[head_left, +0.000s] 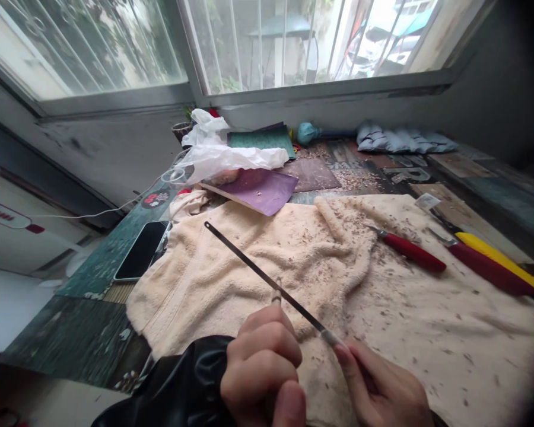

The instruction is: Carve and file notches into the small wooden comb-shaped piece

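Note:
My left hand [262, 362] is closed in a fist round a slim pale wooden piece [276, 293]; only its upper end sticks out above the fingers. My right hand [380, 379] pinches the near end of a thin dark hacksaw blade [249, 267], which has a hole at its far tip and a pale wrapping at the held end. The blade slants away to the left and crosses at the wooden piece; whether they touch I cannot tell. Under both hands lies a rumpled cream towel [196, 296] scattered with wood shavings. A red-handled carving knife [412, 252] rests on it at right.
Beyond that knife lie a dark red handle [489, 267] and a yellow handle [502, 255]. A phone [142, 250] is at left. Purple sandpaper [267, 190], a white plastic bag [235, 159] and green sheets [262, 141] are at the back, below a barred window.

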Available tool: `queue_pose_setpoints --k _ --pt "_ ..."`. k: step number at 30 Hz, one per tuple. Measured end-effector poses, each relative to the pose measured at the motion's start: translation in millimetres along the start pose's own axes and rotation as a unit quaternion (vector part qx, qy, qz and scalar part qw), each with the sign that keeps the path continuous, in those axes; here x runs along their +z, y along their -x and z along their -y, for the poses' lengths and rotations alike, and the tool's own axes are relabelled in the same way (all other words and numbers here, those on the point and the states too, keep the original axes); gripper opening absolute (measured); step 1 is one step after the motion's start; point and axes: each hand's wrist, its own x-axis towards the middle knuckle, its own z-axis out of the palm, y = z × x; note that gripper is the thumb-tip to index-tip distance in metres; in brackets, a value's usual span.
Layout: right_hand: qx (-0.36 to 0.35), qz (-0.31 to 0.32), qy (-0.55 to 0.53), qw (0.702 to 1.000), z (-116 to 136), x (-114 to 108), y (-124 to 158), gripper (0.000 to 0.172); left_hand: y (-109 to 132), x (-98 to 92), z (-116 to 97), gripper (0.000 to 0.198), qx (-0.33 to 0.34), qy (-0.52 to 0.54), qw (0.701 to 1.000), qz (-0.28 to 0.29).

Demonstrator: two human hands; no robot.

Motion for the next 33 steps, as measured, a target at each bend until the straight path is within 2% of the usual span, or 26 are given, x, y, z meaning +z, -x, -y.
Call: queue_pose_setpoints --k 3,5,8,11,13,16,21,24,27,30,33 --pt "0.053 0.021 -0.014 0.998 5.2 1.5 -3.4 0.028 -6.4 1.3 3.1 0.027 -0.08 0.016 0.994 -0.073" --pt "0.055 0.028 -0.007 0.998 6.3 -0.8 -5.6 0.028 -15.7 -3.1 5.8 0.029 -0.141 0.067 0.984 -0.084" --pt "0.09 0.065 -0.013 0.994 6.5 -7.4 -10.6 0.034 -30.3 -12.2 12.4 0.029 -0.216 0.135 0.967 -0.015" --pt "0.138 0.109 -0.009 0.984 6.0 -14.1 -17.4 0.04 -34.8 -19.7 18.9 0.031 -0.255 0.123 0.958 0.056" --pt "0.138 0.131 0.027 0.981 3.5 -17.8 -22.4 0.04 -32.2 -23.2 21.6 0.032 -0.254 0.049 0.958 0.125" --pt "0.138 0.174 0.037 0.974 -3.9 -24.3 -30.2 0.041 -28.8 -27.4 24.4 0.034 -0.237 -0.038 0.939 0.245" --pt "0.134 0.239 -0.038 0.961 -16.6 -42.1 -44.5 0.042 -37.9 -32.5 31.2 0.037 -0.251 0.078 0.906 0.333" --pt "0.121 0.251 -0.053 0.959 -20.2 -51.5 -51.4 0.041 -44.5 -34.2 33.9 0.039 -0.264 0.13 0.888 0.354" --pt "0.106 0.251 -0.039 0.962 -18.7 -53.2 -53.2 0.04 -46.4 -35.9 33.9 0.04 -0.264 0.124 0.88 0.374" --pt "0.105 0.205 0.005 0.973 -12.9 -45.1 -48.5 0.042 -42.5 -36.1 32.2 0.036 -0.218 0.059 0.902 0.369" --pt "0.113 0.166 0.039 0.979 -7.3 -32.0 -41.5 0.043 -33.4 -30.6 29.5 0.033 -0.188 -0.037 0.929 0.318"
